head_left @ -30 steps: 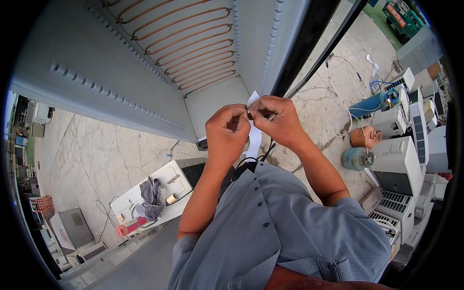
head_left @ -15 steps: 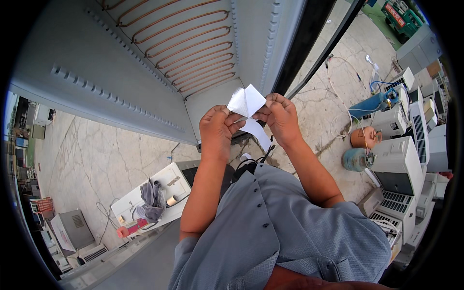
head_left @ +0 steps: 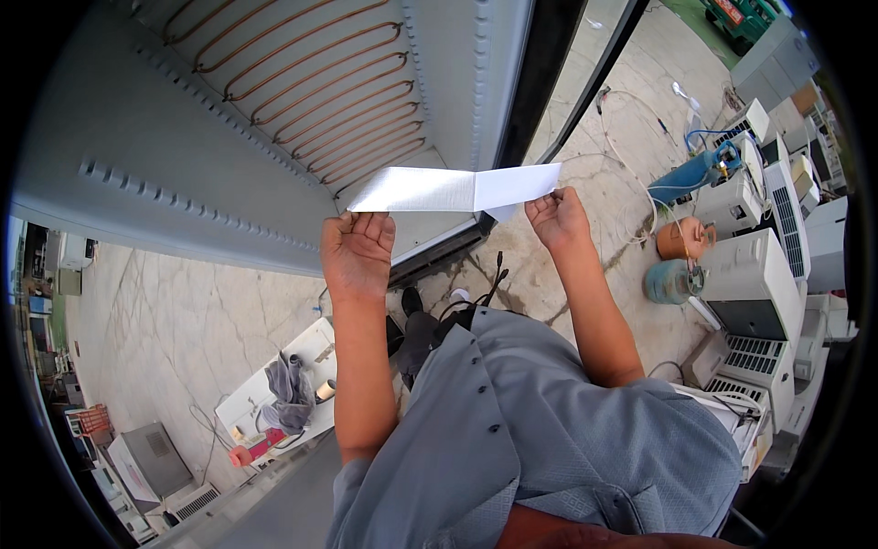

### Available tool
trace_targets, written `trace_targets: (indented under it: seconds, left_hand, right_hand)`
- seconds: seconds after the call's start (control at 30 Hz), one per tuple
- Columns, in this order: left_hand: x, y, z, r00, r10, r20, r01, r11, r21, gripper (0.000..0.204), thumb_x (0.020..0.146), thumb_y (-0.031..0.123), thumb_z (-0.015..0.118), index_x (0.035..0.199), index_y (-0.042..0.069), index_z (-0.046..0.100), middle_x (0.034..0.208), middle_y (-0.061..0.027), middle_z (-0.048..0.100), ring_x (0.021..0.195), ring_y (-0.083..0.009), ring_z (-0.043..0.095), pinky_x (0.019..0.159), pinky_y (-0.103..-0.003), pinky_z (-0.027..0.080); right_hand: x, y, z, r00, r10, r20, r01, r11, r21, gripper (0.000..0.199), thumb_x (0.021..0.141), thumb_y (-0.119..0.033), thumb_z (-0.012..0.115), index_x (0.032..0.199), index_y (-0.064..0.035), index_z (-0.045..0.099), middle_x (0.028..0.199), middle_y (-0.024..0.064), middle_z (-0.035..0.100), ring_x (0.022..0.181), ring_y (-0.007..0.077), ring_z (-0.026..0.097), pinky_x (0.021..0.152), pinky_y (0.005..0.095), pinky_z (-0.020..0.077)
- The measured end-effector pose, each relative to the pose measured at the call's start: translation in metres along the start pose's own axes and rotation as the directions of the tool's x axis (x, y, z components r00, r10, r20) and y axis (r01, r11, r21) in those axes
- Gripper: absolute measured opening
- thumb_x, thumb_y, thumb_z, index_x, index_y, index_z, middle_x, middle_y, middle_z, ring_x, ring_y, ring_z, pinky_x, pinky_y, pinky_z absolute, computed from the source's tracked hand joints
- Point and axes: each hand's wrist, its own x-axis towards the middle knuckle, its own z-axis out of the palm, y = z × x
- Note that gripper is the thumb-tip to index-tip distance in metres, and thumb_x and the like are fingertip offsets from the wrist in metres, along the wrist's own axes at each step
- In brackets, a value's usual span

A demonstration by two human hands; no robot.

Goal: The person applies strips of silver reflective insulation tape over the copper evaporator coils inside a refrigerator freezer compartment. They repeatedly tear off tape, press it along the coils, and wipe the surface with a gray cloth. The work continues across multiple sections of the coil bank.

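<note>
A strip of foil tape (head_left: 412, 190) stretches level between my hands, in front of an open refrigerator cabinet (head_left: 210, 165). Its left half is silvery and textured; past a crease, the right half is a smooth white backing strip (head_left: 517, 186) with a corner folded down. My left hand (head_left: 357, 256), palm up, pinches the silvery end between thumb and fingers. At the white end, the fingers of my right hand (head_left: 560, 220) close on the lower corner. Rows of copper tubing (head_left: 320, 91) run along the cabinet's inner back wall.
At lower left, a white panel (head_left: 315, 350) carries a grey cloth (head_left: 291, 393) and a small roll. A blue gas cylinder (head_left: 681, 178), an orange one (head_left: 684, 238), a teal one (head_left: 668, 282) and air-conditioner units (head_left: 745, 265) stand right. Loose hoses cross the cracked concrete.
My hands have moved apart, left hand leftward and right hand rightward. The silvery and white parts, earlier folded up close together with a white tail hanging, are now drawn out into one long strip.
</note>
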Motion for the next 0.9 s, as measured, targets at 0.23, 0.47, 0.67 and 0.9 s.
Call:
trace_targets:
  seconds: [0.23,0.47,0.67,0.9]
  left_hand:
    - [0.006,0.028,-0.006,0.999,-0.017,0.041,0.02,0.998,-0.061,0.012,0.095,0.017,0.057,0.097,0.005,0.06,0.116,-0.0098,0.07,0.107,-0.0206,0.068,0.09,-0.037,0.059]
    - [0.032,0.056,-0.014,1.0,-0.028,-0.008,0.028,0.997,-0.067,0.011,0.091,0.014,0.06,0.092,0.004,0.058,0.103,-0.0125,0.073,0.094,-0.025,0.071,0.085,-0.039,0.062]
    - [0.056,0.074,-0.017,0.998,-0.045,-0.032,0.044,0.999,-0.025,0.013,0.089,0.015,0.06,0.096,0.004,0.062,0.099,-0.0097,0.073,0.085,-0.0216,0.07,0.077,-0.034,0.061]
    - [0.078,0.088,-0.027,0.997,-0.041,-0.07,0.037,0.998,-0.053,0.013,0.089,0.015,0.059,0.095,0.004,0.061,0.098,-0.0083,0.072,0.08,-0.0189,0.066,0.067,-0.03,0.055]
  right_hand:
    - [0.041,-0.073,-0.097,0.885,-0.219,-0.411,0.222,0.974,-0.039,0.019,0.102,-0.015,0.041,0.102,-0.003,0.056,0.086,0.0061,0.059,0.08,0.0227,0.065,0.085,0.0415,0.0602]
    - [0.032,-0.157,-0.195,0.817,-0.372,-0.441,0.347,0.927,-0.139,0.016,0.101,-0.017,0.041,0.084,-0.0187,0.043,0.068,-0.0019,0.038,0.052,0.0114,0.035,0.045,0.028,0.0255]
    - [0.026,-0.208,-0.248,0.63,-0.471,-0.618,0.405,0.878,-0.256,0.017,0.094,-0.007,0.04,0.094,-0.0153,0.055,0.071,0.0005,0.043,0.056,0.0174,0.041,0.051,0.0328,0.0367]
    - [0.039,-0.29,-0.371,0.483,-0.6,-0.638,0.501,0.787,-0.36,0.034,0.089,-0.004,0.054,0.121,-0.0023,0.064,0.116,0.0115,0.07,0.098,0.031,0.071,0.08,0.0457,0.0588]
